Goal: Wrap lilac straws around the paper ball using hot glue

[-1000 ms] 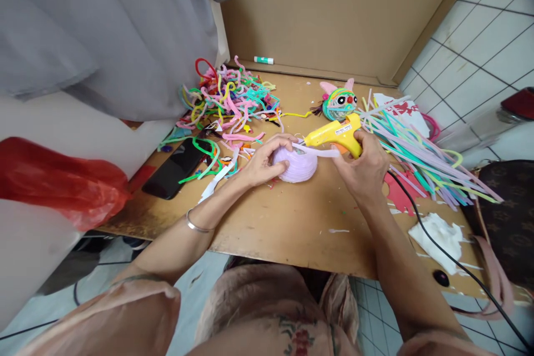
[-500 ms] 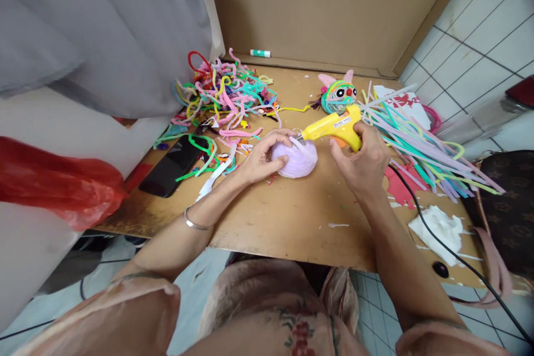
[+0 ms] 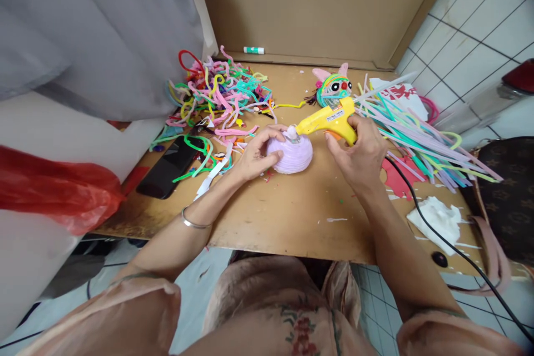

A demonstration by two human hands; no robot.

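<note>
My left hand point(image 3: 261, 151) is closed around the left side of a lilac ball wound with pipe cleaner point(image 3: 293, 157), thumb in front and fingers over its top. The loose end of the lilac strand stands up at the top of the ball. My right hand point(image 3: 362, 147) grips a yellow hot glue gun point(image 3: 329, 118) by its handle. The gun's nozzle points left at the ball's top, beside the raised strand; whether it touches cannot be made out. A black cord runs from the right hand toward the lower right.
Tangled pipe cleaners point(image 3: 225, 86) and a black phone point(image 3: 169, 169) lie to the left. Behind the gun sits a decorated ball with eyes and pink ears point(image 3: 334, 86). Straight pipe cleaners point(image 3: 434, 133), crumpled tissue point(image 3: 436, 222) and a brown bag point(image 3: 509, 194) are at the right. A glue stick point(image 3: 253, 50) lies at the back.
The strand's end now stands up from the ball's top, where a greyish patch shows. The gun's nozzle has shifted slightly relative to the ball. Both hands keep their hold; the whole view has shifted a little.
</note>
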